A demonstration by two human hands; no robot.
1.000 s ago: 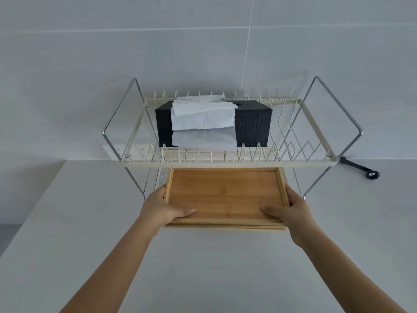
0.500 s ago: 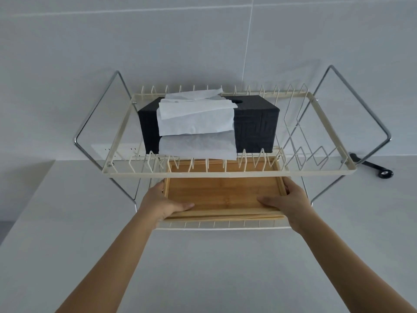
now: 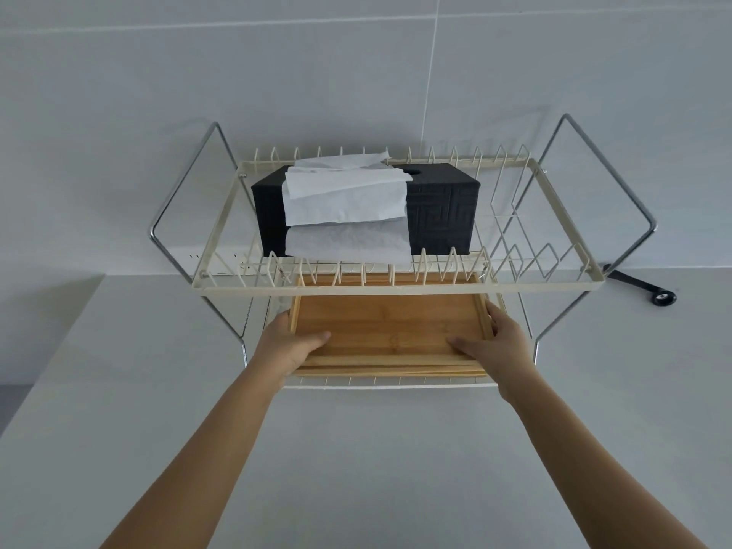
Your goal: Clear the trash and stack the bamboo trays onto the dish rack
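The bamboo trays [image 3: 390, 330] lay stacked on the lower shelf of the dish rack [image 3: 396, 289], long axis running left to right. The left hand [image 3: 289, 344] clasped the left end and the right hand [image 3: 497, 344] the right end, thumbs laid inside the top tray. Both sat equally near; any further push ran straight toward the far wall.

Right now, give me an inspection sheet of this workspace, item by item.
Surface: white counter, bare in front.
Job's things: stacked bamboo trays on the dish rack lower tier.
Clutter: black tissue box with tissues draped, upper tier; black tool on the counter, right.
Grippers: left hand and right hand grip the tray ends.
Cables: nothing seen.
Surroundings: white tiled wall.
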